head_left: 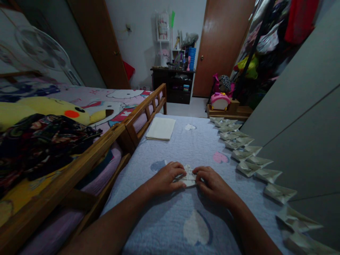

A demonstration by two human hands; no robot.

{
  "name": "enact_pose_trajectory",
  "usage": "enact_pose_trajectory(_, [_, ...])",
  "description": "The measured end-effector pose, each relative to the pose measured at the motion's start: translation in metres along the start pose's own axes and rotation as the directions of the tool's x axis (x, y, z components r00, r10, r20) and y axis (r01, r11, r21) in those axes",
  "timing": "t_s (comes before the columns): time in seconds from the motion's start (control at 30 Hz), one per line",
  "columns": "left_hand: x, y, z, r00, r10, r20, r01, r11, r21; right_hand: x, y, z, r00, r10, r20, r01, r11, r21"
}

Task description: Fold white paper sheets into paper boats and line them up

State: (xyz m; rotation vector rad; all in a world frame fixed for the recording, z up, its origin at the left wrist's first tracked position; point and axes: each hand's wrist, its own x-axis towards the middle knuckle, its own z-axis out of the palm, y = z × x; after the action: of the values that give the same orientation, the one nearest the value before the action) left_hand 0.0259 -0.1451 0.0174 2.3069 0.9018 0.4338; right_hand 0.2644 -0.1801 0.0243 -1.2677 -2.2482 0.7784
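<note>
Folded white paper [189,176] is pinched between the left hand [166,179] and right hand [214,186], both clenched on its edges, at 12 o'clock from the wearer on a pale blue quilted bedspread [159,219]. A stack of paper sheets [160,128] lies farther out at 12 o'clock, while a long row of folded paper shapes [248,169] runs from 1 to 3 o'clock along the bedspread's edge. The paper could be creased crookedly or torn by uneven pinching, and the nearest shapes could be knocked out of line by a swing of the right forearm [247,226].

Pikachu plush [50,111] behind wooden bed rail [143,107]
</note>
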Motion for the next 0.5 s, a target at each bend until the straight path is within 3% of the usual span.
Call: enact_pose_trajectory(0.5, [0.0008, -0.0040, -0.0026, 0.999, 0.005, 0.033, -0.004, 0.999, -0.048, 0.0005, -0.0044, -0.0015, 1.000, 0.021, -0.015, -0.022, 1.000, -0.012])
